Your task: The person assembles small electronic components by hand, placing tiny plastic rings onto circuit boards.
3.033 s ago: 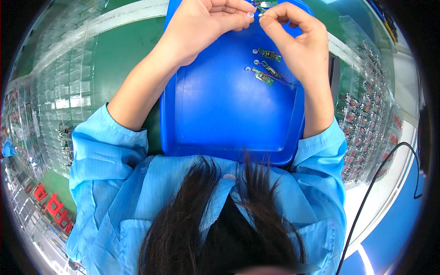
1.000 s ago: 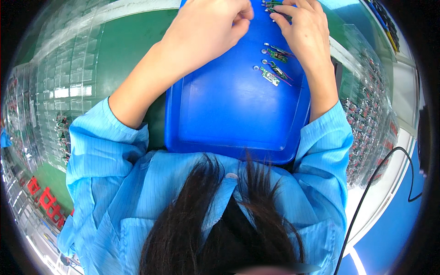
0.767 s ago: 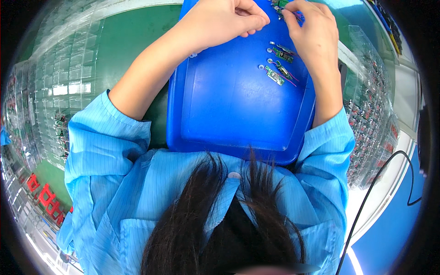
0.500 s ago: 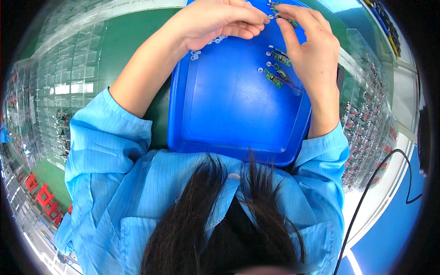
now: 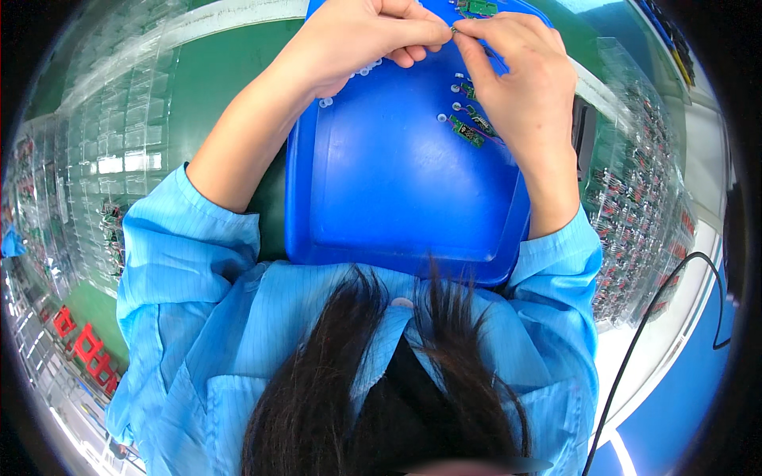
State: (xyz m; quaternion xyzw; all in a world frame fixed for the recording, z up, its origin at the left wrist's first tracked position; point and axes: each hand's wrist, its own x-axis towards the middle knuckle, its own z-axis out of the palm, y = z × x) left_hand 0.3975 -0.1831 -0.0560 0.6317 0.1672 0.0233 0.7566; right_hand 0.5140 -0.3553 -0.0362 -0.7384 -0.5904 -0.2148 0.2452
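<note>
Over the far part of a blue tray (image 5: 298,198), my two hands meet fingertip to fingertip. My left hand (image 5: 353,41) is closed in a pinch, its other fingers curled. Thumb and forefinger of my right hand (image 5: 528,83) press together against the same tiny dark piece, too small to name. Below the right hand lie several small green circuit boards (image 5: 467,131), with little white round parts (image 5: 442,117) at their ends; the hand covers some of them. Another green board (image 5: 479,8) rests beyond the fingers. Loose white plastic pieces (image 5: 325,102) sit near my left wrist.
Stacked clear plastic trays (image 5: 127,151) stand on the green table at left. More clear trays full of red and dark parts (image 5: 635,230) lie at right. A black cable (image 5: 635,341) curves down the right side. Red stools (image 5: 91,349) show at lower left.
My right hand has shifted left, away from the far boards, and its fingertips have closed. My left hand has come to meet it, so the earlier gap between them is gone.
</note>
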